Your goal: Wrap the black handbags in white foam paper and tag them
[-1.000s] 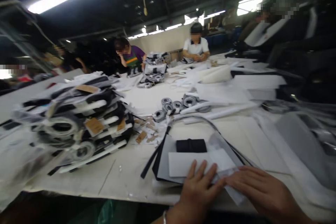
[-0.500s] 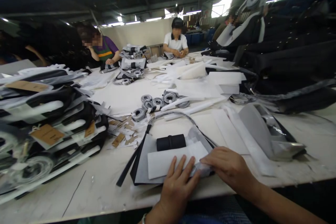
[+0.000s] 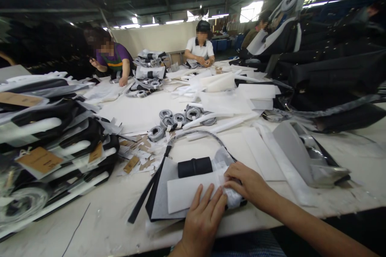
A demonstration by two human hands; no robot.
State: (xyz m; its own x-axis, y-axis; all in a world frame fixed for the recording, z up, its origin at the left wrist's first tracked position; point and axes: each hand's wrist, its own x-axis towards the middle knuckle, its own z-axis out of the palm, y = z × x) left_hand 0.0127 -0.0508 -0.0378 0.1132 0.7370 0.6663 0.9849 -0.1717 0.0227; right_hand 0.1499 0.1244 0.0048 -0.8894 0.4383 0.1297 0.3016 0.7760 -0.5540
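Note:
A black handbag [image 3: 149,209] lies flat on the table in front of me, with pale grey paper [image 3: 161,192] over its upper side. Its wrapped handle [image 3: 208,133] arches away from me. Across the bag rests a white foam sheet [image 3: 181,194], just below a black cylindrical piece [image 3: 194,167]. My left hand [image 3: 205,211] presses on the sheet, fingers stretched out. At the sheet's right end, my right hand [image 3: 245,184] has its fingertips pinched together on translucent wrapping film [image 3: 233,197]. Those fingers partly hide the film's edge.
Stacked wrapped black bags [image 3: 69,140] stand at the left. Coiled grey straps [image 3: 179,119], cardboard scraps [image 3: 132,164] and white sheets [image 3: 226,102] lie beyond. To the right is a grey-wrapped piece [image 3: 294,154], with black bags [image 3: 337,70] behind. Co-workers sit across the table.
My right hand has moved left and up over the bag, drawing the film with it. My left hand stays on the sheet. One co-worker across the table has lowered an arm to the tabletop.

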